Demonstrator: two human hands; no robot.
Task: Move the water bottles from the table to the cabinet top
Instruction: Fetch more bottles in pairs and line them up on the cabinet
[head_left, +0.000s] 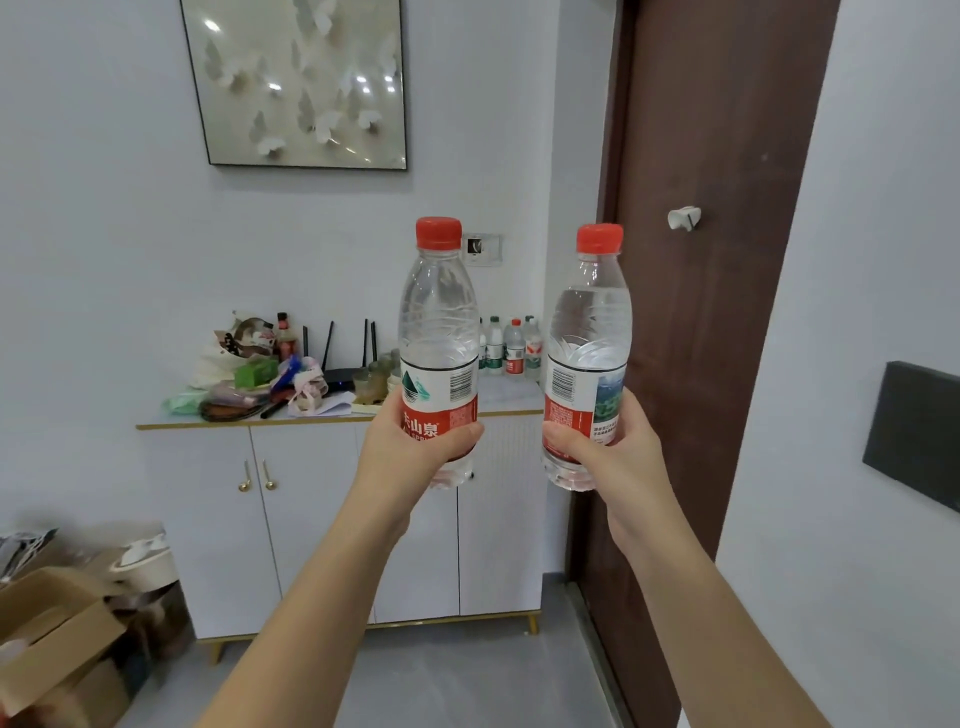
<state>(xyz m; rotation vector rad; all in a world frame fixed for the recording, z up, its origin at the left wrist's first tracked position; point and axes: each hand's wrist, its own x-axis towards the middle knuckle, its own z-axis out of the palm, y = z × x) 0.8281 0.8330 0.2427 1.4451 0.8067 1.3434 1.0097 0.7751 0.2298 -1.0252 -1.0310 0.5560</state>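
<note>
Both arms reach forward: the left hand (415, 447) grips one water bottle (439, 338), the right hand (605, 457) another (589, 353), both upright, mid-carry toward the cabinet top (511, 397). Setting them down probably means using the bare patch beside the standing bottles (511, 345).

White cabinet (208, 519) against pale wall (104, 208), framed picture (301, 83) above, brown door (701, 130) beside

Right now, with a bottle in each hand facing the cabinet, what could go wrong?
The white cabinet top's bare patch is small, so setting down could topple the small plastic bottles standing at its right end. The left hand and right hand each grip a clear red-capped water bottle, so neither could steady anything.
</note>
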